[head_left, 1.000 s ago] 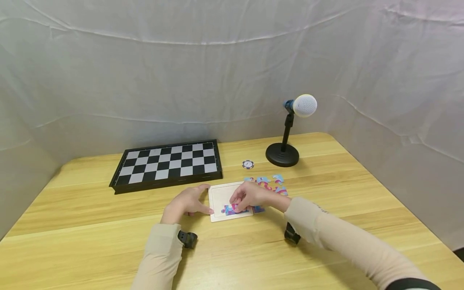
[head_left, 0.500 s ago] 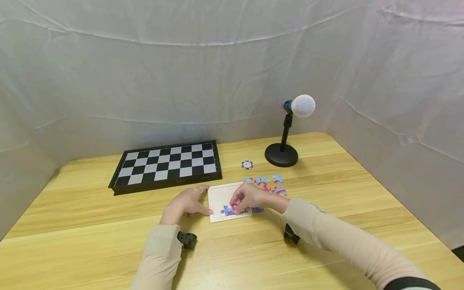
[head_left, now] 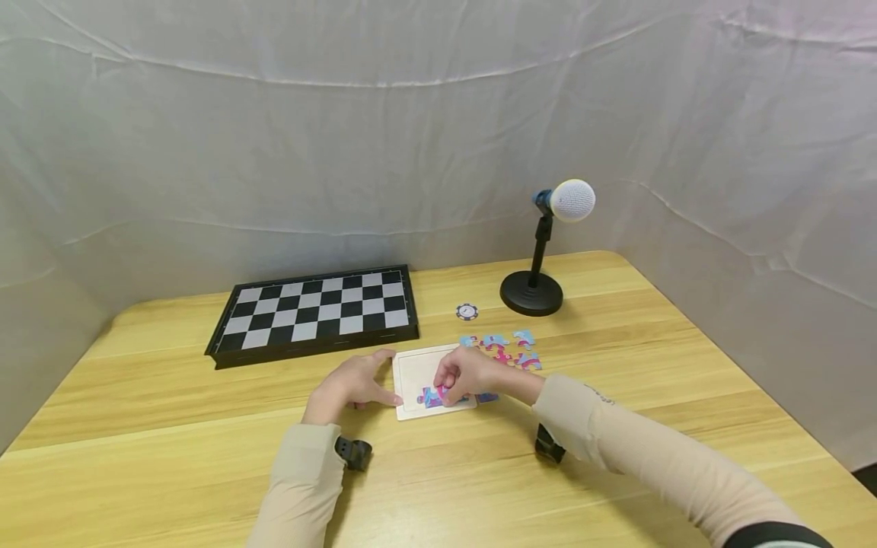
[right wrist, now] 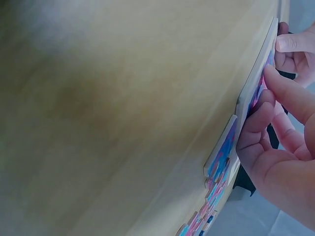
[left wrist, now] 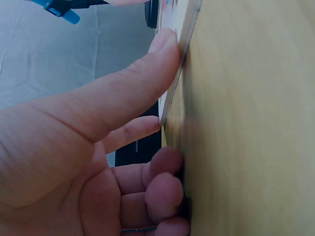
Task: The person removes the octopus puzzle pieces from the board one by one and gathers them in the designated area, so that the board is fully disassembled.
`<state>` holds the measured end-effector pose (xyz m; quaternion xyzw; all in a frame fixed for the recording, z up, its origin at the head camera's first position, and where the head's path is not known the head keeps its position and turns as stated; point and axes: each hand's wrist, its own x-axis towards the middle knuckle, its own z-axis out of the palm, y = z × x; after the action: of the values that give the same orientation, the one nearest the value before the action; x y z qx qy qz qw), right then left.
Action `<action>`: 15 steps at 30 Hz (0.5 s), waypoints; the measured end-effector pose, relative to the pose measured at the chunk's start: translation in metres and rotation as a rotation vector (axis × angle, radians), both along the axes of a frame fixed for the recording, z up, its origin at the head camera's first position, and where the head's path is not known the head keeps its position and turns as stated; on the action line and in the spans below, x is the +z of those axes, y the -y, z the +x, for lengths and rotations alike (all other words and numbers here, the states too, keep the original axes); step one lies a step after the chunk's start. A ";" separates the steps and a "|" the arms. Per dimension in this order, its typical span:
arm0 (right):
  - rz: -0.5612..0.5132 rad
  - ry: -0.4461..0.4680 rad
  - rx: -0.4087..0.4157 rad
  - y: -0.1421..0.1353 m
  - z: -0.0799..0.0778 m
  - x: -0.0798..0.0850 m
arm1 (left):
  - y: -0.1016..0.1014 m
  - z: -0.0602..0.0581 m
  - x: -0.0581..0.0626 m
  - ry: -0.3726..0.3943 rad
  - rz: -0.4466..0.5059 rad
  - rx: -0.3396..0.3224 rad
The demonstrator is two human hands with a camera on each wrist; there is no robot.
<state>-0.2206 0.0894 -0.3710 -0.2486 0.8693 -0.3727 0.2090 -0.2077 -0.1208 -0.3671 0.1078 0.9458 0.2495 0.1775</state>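
A shallow, pale puzzle tray [head_left: 415, 367] lies on the table, with blue and purple pieces [head_left: 430, 398] along its near side. My left hand [head_left: 352, 382] steadies its left side: the thumb [left wrist: 165, 44] presses on the near corner and the straight index finger touches the far one. Its remaining fingers are bent against the tabletop. Over the tray, my right hand [head_left: 473, 371] pinches a pink puzzle piece [head_left: 441, 391] between thumb and fingers, right at the laid pieces. The fingers hide much of that piece.
Several loose puzzle pieces [head_left: 524, 359] lie right of the tray, partly behind the right hand. A poker chip [head_left: 467, 311] and a microphone on a black stand [head_left: 532, 293] are farther back. At back left lies a black-framed checkered board [head_left: 315, 312].
Both hands stay almost still; the right fingers shift only slightly on the pink piece. The tray and the loose pieces keep their places.
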 end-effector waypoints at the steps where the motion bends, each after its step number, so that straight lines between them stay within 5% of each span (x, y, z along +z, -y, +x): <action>1: 0.001 -0.001 0.000 0.000 0.000 0.000 | 0.000 0.000 0.000 0.001 0.000 0.002; 15: -0.106 0.106 0.015 -0.005 0.000 0.002 | 0.000 0.000 0.000 0.003 0.001 0.009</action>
<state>-0.2202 0.0942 -0.3688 -0.2456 0.8341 -0.4292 0.2442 -0.2078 -0.1209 -0.3675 0.1034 0.9459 0.2507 0.1781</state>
